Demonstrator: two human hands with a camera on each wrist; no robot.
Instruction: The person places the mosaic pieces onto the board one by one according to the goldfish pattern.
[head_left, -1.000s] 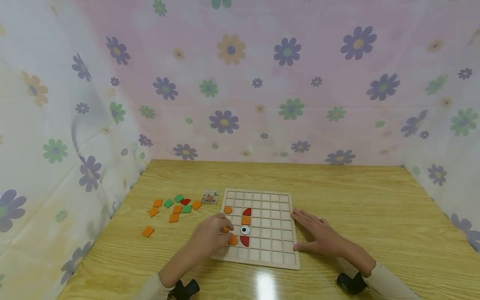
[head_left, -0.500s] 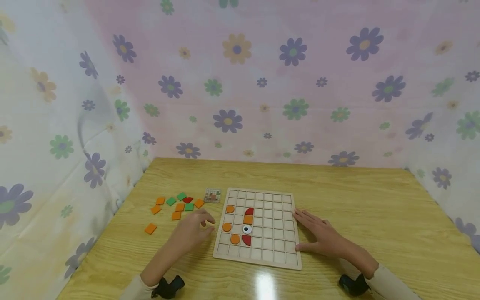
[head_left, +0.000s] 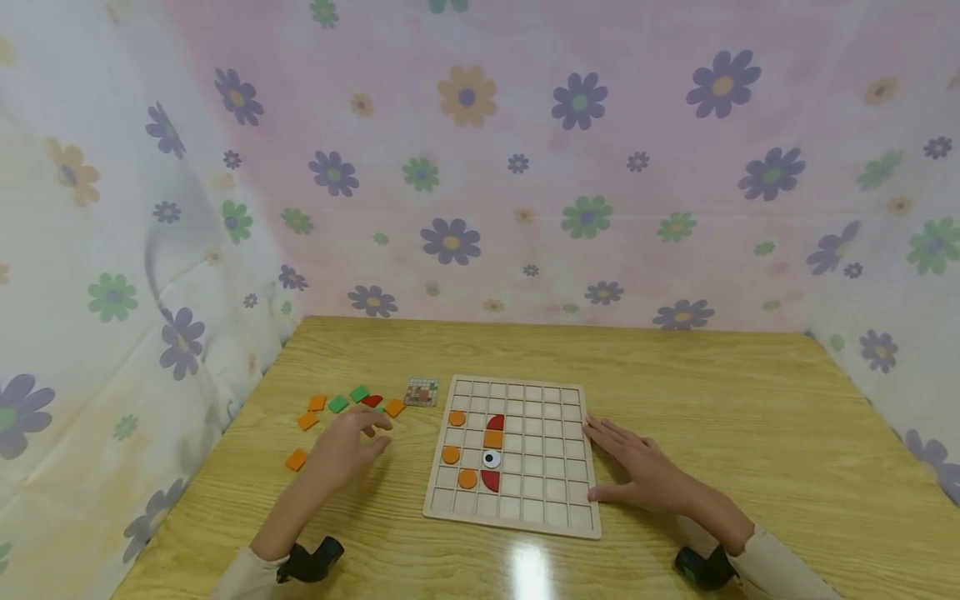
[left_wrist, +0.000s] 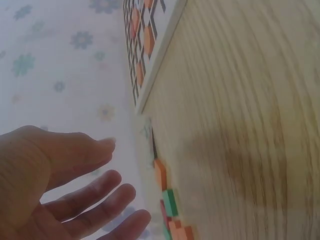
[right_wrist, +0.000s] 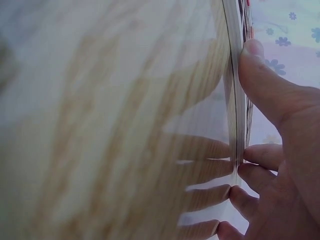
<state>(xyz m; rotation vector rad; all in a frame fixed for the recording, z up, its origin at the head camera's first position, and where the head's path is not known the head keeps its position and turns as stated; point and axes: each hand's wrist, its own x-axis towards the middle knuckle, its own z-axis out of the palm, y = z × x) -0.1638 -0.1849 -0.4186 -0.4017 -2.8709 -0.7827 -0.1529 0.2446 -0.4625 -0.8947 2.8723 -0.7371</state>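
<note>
A wooden grid board lies on the table with three orange discs, such as the lower one, near its left side. One column over stand a red quarter piece, an orange square, a white eye disc and a second red quarter piece. My left hand hovers left of the board, fingers loosely bent and nothing between them, hiding part of the loose tiles. My right hand rests at the board's right edge, its thumb and fingertips touching the side.
Loose orange tiles, green tiles and a red piece are scattered left of the board. A small patterned card lies by the board's upper left corner. Floral cloth encloses the table's back and sides.
My left hand has let go of the orange disc at the board's left column and moved left toward the loose tiles. My right hand has stayed at the board's edge.
</note>
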